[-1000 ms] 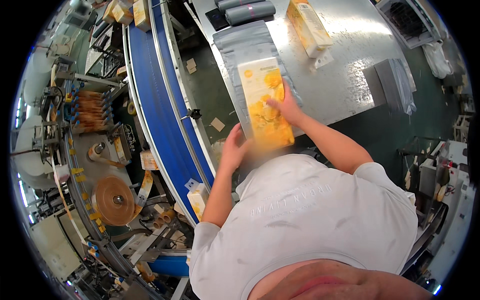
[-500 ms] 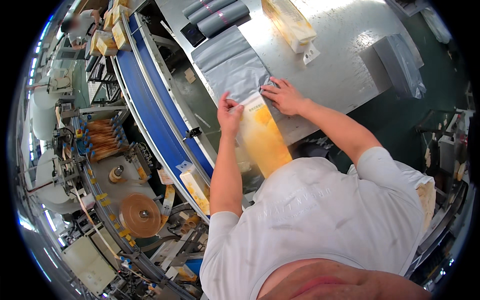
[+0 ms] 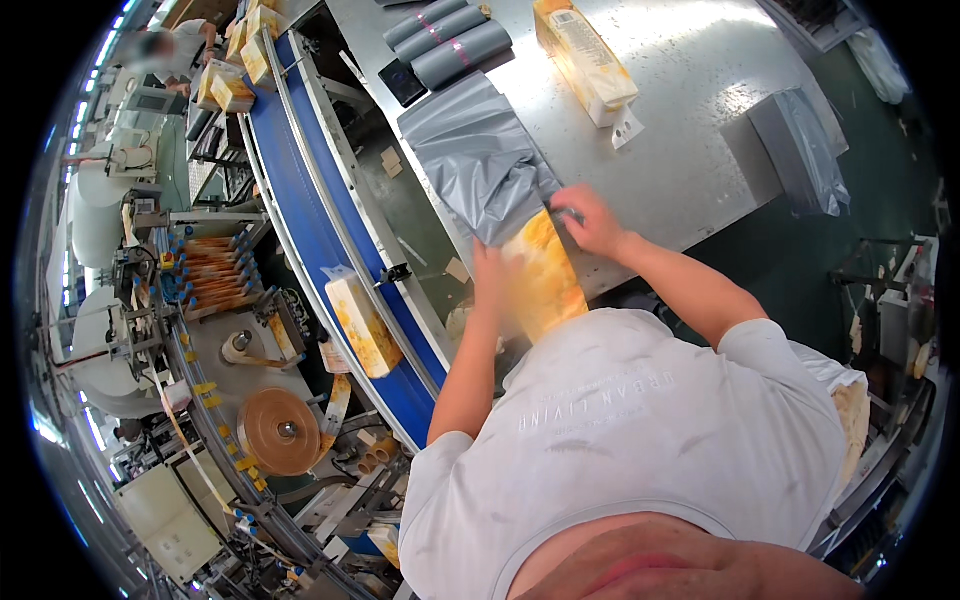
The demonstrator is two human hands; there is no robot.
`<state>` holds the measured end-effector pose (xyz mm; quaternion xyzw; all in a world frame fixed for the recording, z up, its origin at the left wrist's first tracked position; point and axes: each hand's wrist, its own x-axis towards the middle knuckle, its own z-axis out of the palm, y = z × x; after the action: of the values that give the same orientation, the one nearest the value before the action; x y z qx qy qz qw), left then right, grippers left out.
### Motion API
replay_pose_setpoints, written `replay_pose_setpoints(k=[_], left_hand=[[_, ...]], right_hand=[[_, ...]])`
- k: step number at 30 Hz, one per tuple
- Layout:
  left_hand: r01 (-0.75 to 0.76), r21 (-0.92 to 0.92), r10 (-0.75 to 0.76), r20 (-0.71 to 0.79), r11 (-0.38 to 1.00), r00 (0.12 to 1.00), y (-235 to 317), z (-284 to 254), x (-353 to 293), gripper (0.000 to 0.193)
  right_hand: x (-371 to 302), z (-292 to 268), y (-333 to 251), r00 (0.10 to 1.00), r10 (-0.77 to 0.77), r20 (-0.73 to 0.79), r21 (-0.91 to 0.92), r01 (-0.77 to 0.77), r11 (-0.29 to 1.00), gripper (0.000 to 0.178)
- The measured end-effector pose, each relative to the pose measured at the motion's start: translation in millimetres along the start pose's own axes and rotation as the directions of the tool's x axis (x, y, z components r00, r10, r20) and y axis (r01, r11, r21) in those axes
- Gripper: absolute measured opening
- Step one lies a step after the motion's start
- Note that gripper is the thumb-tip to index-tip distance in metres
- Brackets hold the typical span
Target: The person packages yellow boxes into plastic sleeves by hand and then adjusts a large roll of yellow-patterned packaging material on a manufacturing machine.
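A grey plastic bag (image 3: 475, 150) lies wrinkled on the metal table, its open end toward me. The far part of a long yellow-and-white soft pack (image 3: 545, 265), which looks like tissue packs, is inside the bag; its near end reaches my shirt. My left hand (image 3: 488, 275), smeared by motion, has its fingertips at the left corner of the bag's mouth, beside the pack. On the right side my right hand (image 3: 592, 222) is closed, pinching the bag's edge next to the pack.
Rolled grey bags (image 3: 462, 55) and a dark phone-like object (image 3: 402, 82) lie at the table's far left. Another yellow-and-white pack (image 3: 590, 75) and stacked grey bags (image 3: 797, 150) are farther right. A blue conveyor belt (image 3: 300, 190) runs along the left, carrying a pack (image 3: 362, 325).
Both hands have moved toward me, drawing the bag's mouth along the pack, and the bag has wrinkled. On the conveyor, the near pack has moved farther away.
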<state>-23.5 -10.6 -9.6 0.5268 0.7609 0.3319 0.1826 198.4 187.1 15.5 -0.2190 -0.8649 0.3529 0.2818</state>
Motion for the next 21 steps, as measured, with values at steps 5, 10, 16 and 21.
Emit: replay_pose_setpoints(k=[5, 10, 16, 21], left_hand=[[0.084, -0.515, -0.234, -0.233, 0.853, 0.944, -3.2, -12.3, 27.4, 0.051], [0.155, 0.315, -0.196, 0.102, 0.936, 0.975, -17.2, -25.0, 62.2, 0.032], [-0.075, 0.090, 0.005, 0.613, 0.993, 0.790, -48.1, 0.5, -89.0, 0.025], [0.270, -0.155, -0.248, 0.148, 0.950, 0.957, 4.4, -11.5, -31.8, 0.023]], right_hand=[[31.4, 8.6, 13.0, 0.975, 0.219, 0.045, -0.386, -0.186, 0.904, 0.014], [5.2, 15.3, -1.8, 0.949, 0.249, 0.192, -0.487, -0.128, 0.864, 0.012], [-94.3, -12.3, -41.1, 0.646, 0.359, 0.674, -0.264, -0.244, 0.933, 0.019], [-67.2, -29.9, -24.4, 0.738, 0.625, 0.257, -0.231, -0.581, 0.781, 0.018]])
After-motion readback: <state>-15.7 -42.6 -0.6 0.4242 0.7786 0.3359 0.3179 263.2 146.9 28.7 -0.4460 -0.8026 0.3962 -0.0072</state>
